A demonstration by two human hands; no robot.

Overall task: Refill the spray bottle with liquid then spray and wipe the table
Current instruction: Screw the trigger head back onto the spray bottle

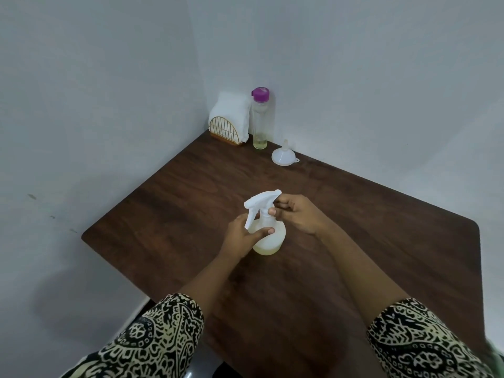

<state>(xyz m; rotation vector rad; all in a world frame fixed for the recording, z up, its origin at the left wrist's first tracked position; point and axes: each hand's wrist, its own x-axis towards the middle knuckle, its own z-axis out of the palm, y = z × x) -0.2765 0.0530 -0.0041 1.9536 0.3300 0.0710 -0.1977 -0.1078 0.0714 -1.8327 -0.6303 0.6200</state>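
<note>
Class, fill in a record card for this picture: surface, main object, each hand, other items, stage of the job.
surface: dark wooden table, set in a wall corner
main object: spray bottle, upright, pale liquid in its base
left: left hand grips the bottle body
right: right hand holds the trigger head at its rear and collar
other items: tall bottle, purple cap on, little liquid left; funnel mouth down beside it; napkin holder in the corner
stage: refill looks done; spraying and wiping not yet begun
</note>
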